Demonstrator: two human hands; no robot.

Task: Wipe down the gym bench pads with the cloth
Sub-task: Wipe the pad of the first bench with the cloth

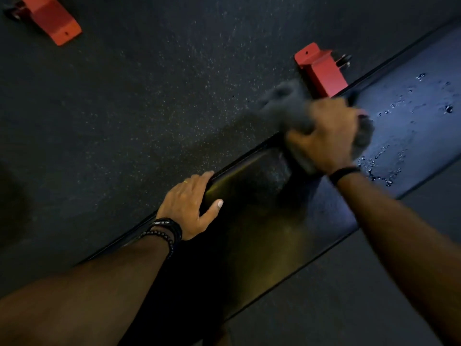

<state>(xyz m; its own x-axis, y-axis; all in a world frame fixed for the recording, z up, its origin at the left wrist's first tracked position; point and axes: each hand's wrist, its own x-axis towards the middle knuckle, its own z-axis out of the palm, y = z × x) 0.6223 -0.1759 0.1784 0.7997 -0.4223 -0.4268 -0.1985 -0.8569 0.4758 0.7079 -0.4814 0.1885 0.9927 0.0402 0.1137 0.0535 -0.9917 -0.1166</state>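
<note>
The bench pad (287, 233) runs diagonally from lower left to upper right above the floor (149, 96); the left hand (187, 208) rests on its left edge, nearer the camera; farther along, the right hand (326, 136) grips the cloth (282, 106) on the pad's top — droplets (389, 146) lie on the pad beyond it; one frame foot (321, 71) stands on the floor just behind the cloth, another frame foot (52, 21) well apart at upper left.
</note>
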